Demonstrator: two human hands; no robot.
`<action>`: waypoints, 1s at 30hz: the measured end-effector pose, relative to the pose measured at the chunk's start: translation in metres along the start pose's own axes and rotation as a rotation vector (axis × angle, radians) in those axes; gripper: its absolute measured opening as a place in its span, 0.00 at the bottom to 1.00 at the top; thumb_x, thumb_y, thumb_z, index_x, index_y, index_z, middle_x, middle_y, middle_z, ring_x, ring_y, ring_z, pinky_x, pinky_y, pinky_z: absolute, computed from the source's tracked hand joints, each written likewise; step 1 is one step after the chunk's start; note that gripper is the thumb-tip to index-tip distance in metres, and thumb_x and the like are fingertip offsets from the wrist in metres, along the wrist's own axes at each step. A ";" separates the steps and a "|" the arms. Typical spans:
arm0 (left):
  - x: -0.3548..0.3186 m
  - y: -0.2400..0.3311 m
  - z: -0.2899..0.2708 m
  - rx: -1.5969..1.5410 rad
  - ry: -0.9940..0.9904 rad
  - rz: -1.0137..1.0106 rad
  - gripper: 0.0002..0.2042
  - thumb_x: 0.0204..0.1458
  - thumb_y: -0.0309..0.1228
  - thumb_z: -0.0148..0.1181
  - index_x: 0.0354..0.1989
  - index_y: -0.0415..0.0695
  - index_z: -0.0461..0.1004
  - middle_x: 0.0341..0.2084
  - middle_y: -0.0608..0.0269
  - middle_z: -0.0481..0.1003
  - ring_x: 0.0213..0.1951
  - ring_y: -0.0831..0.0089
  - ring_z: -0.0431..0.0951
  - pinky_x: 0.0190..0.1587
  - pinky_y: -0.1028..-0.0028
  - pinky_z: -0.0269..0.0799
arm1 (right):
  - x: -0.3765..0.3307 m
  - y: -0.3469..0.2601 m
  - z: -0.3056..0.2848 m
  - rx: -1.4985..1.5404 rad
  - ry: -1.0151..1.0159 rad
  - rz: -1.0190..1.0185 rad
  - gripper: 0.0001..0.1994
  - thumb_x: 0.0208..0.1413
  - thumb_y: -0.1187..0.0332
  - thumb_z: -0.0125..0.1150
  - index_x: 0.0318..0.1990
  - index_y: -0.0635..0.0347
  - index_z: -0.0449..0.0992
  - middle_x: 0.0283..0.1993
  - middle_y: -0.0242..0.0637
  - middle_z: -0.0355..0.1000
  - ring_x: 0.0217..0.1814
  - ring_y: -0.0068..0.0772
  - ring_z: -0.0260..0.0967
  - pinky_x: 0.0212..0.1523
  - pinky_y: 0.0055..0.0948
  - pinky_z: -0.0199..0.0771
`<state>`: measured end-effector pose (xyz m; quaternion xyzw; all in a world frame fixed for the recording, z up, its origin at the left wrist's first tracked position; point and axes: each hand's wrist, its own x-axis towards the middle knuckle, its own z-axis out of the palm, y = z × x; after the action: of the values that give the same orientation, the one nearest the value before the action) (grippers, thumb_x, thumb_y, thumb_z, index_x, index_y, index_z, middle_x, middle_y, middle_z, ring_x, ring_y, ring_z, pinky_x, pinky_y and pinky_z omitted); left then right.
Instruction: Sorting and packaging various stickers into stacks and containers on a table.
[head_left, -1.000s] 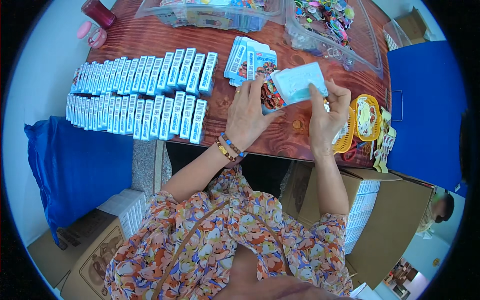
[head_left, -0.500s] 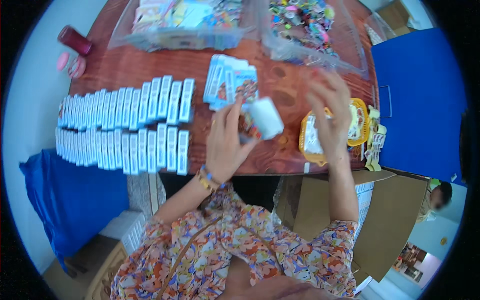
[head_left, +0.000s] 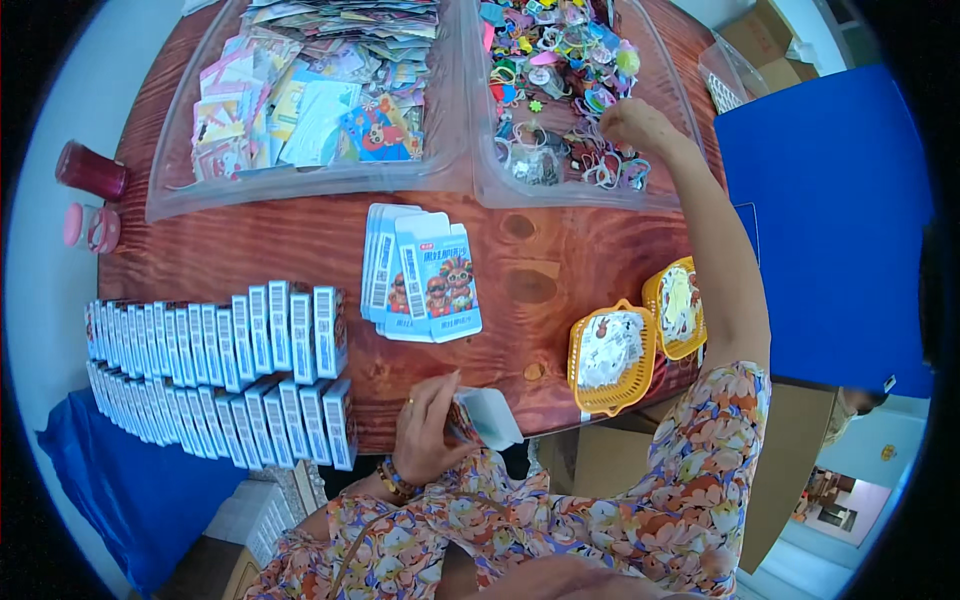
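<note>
At your far left are a red jar (head_left: 92,171) and a pink-lidded jar (head_left: 90,228), then two rows of blue-and-white boxes (head_left: 279,328) on the table (head_left: 540,240). Beyond them, a clear tub (head_left: 310,183) holds cards (head_left: 320,120). Nearer the middle lies a fanned stack of flat boxes (head_left: 445,290). Your left hand (head_left: 422,438), fingers curled, grips an open box (head_left: 490,420) at the table's near edge — its pale mouth points right, away from your palm, but your fingers hide too much to tell its long axis. The second tub (head_left: 580,195) holds colourful trinkets (head_left: 560,75); your right hand (head_left: 642,128) is over them, fingers bent and partly closed — whether on anything, you cannot tell. Below, two yellow baskets (head_left: 622,396) hold white and pale-yellow pieces (head_left: 608,350).
</note>
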<state>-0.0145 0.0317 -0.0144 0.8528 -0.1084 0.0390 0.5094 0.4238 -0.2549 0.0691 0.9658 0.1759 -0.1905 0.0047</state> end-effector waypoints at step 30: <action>0.004 -0.006 -0.003 -0.065 -0.034 -0.026 0.52 0.26 0.37 0.82 0.66 0.36 0.62 0.56 0.47 0.69 0.56 0.49 0.71 0.53 0.55 0.71 | 0.021 -0.027 -0.008 1.056 -0.025 -0.094 0.04 0.62 0.67 0.59 0.37 0.55 0.76 0.33 0.29 0.75 0.29 0.17 0.71 0.28 0.18 0.71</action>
<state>-0.0094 0.0362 -0.0172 0.8377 -0.1072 0.0144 0.5354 0.4353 -0.2217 0.0708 0.8252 0.0991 -0.2647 -0.4890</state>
